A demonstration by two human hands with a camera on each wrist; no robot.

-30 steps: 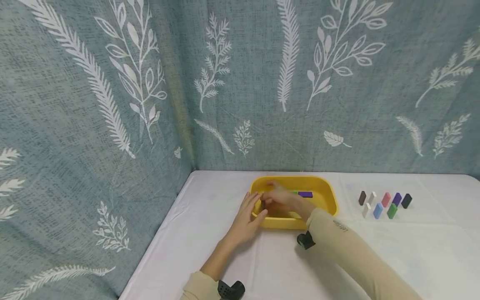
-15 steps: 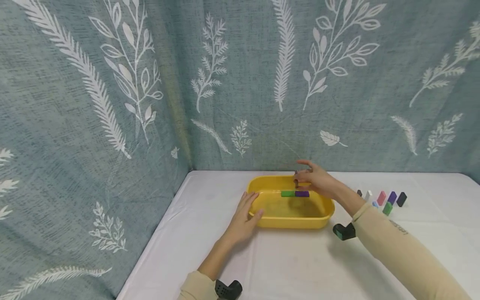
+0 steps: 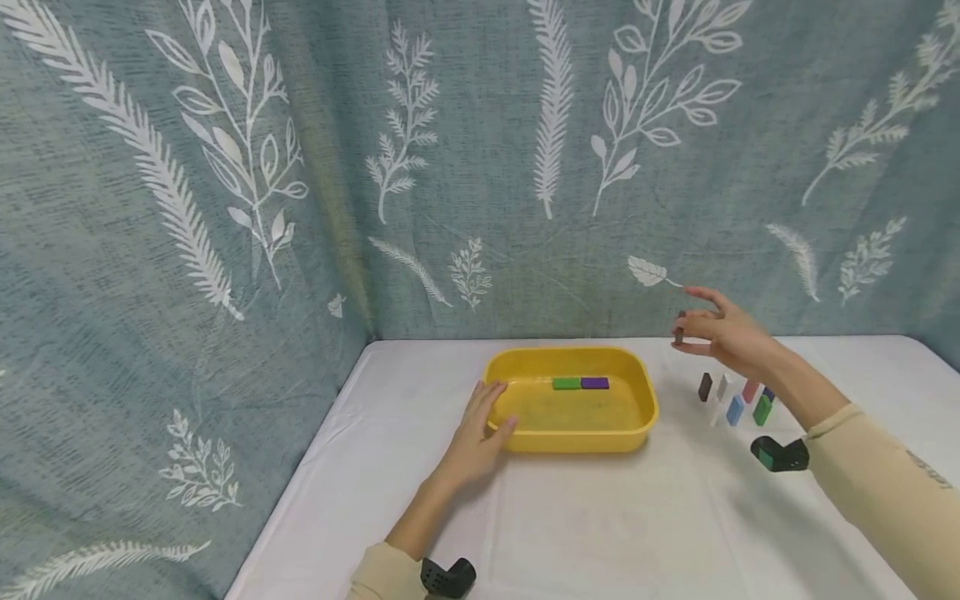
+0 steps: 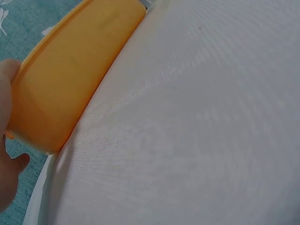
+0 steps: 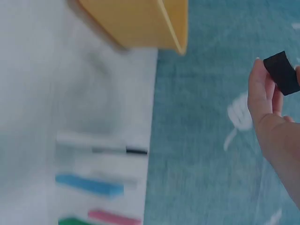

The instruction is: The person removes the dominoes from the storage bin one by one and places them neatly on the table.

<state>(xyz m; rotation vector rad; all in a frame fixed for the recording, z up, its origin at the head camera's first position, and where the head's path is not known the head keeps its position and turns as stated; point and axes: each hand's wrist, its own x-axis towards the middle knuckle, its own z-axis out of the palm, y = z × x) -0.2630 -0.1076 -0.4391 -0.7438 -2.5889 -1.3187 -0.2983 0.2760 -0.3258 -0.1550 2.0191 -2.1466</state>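
Note:
My right hand [image 3: 738, 337] pinches a small dark block [image 3: 679, 327] between thumb and fingers, raised above the back of the table to the right of a yellow tray [image 3: 577, 442]. The right wrist view shows this dark block [image 5: 281, 73] as a flat oblong at the fingertips. My left hand [image 3: 471, 435] rests at the tray's left end, its fingers extended on the rim and the thumb near the front corner. Inside the tray, a green block [image 3: 566, 383] and a purple block [image 3: 595, 383] lie end to end in a row.
Several small blocks stand upright right of the tray, among them a dark brown block [image 3: 705, 387], a blue block [image 3: 735, 410], a green block [image 3: 762, 410] and a pink block [image 3: 750, 391]. My right forearm hides part of the group. A patterned curtain [image 3: 480, 167] hangs behind the table.
My right hand has lifted out of the tray with the dark block and moved right, over toward the standing blocks. The left hand has stayed at the tray's left end.

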